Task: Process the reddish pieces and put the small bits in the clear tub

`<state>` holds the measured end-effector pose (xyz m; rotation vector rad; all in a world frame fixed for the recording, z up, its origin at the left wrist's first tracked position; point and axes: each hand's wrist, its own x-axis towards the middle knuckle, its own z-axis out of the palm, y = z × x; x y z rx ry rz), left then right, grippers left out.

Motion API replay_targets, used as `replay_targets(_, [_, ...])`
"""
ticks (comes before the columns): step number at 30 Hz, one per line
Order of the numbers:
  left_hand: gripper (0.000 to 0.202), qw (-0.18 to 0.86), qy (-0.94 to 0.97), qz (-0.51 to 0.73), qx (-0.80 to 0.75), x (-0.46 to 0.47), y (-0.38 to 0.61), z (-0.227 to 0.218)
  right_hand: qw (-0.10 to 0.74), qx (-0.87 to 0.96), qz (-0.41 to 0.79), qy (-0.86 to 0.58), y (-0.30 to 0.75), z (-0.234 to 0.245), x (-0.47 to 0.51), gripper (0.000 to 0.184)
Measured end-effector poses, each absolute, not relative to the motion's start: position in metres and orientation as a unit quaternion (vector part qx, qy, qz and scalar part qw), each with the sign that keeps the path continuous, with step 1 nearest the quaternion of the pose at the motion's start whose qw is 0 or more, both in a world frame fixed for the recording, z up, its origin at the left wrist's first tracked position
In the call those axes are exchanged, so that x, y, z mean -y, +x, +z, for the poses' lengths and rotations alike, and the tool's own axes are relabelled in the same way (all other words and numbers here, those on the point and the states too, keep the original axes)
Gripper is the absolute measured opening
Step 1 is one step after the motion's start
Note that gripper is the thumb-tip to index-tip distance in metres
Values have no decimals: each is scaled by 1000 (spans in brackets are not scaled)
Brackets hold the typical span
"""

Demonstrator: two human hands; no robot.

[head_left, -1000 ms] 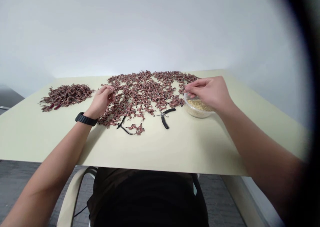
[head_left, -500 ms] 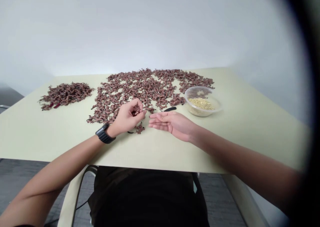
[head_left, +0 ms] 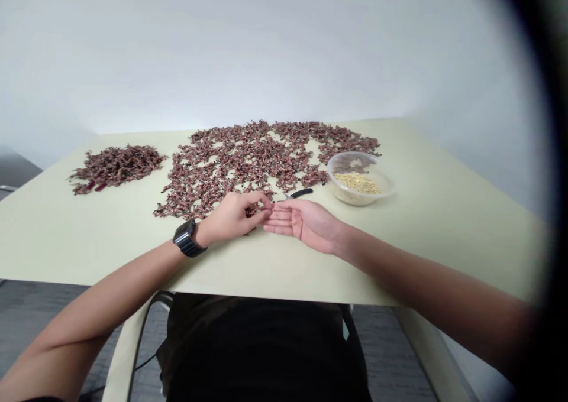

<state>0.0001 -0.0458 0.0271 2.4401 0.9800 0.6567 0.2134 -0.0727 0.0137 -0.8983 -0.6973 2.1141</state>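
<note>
My left hand [head_left: 233, 216], with a black watch [head_left: 189, 238] on the wrist, has its thumb and index finger pinched together at the fingertips of my right hand. Whatever lies in that pinch is too small to make out. My right hand [head_left: 308, 223] is palm up, its fingers stretched out flat. Behind both hands spreads a wide layer of small reddish-brown, twisted pieces [head_left: 248, 156] with dark tips. A tool with a black curved handle [head_left: 302, 193] lies just beyond my right fingers; its thin metal end is partly hidden.
A clear plastic bowl [head_left: 387, 190] holding small yellow bits [head_left: 357, 182] stands right of the spread pieces. At the left is a denser heap [head_left: 119, 167] of similar brown pieces, two dark red items at its front. The pale yellow table [head_left: 275, 272] meets a white wall.
My left hand has moved right and its pinched fingertips now meet my right fingers. The right hand has turned slightly, its palm facing up more.
</note>
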Motion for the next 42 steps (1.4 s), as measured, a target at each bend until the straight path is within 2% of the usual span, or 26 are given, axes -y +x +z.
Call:
replay_targets(11, [20,19,929,213,-302,44,-3,19,348,259,832,-346,214,17,73,25])
replay_targets(17, [17,-122,943,215,-224,43,-7,11,354,264,845,-302,216,18,73,24])
replay_targets(20, [19,-156,946,210,-191,43,-8,8,354,278,841,-299,215,18,74,24])
replay_targets(26, [13,-78,930,255,-253,43,-7,8,399,425,730,-356,212,15,75,9])
replay_targets(31, [14,-55,932,244,-263,43,-7,11,415,535,631,-379,215,4,69,18])
replay_targets(37, [19,-20,933,225,-282,44,-6,13,388,575,602,-396,220,-1,65,19])
replay_targets(42, [20,88,911,232,-329,43,-7,16,366,560,622,-407,222,4,65,20])
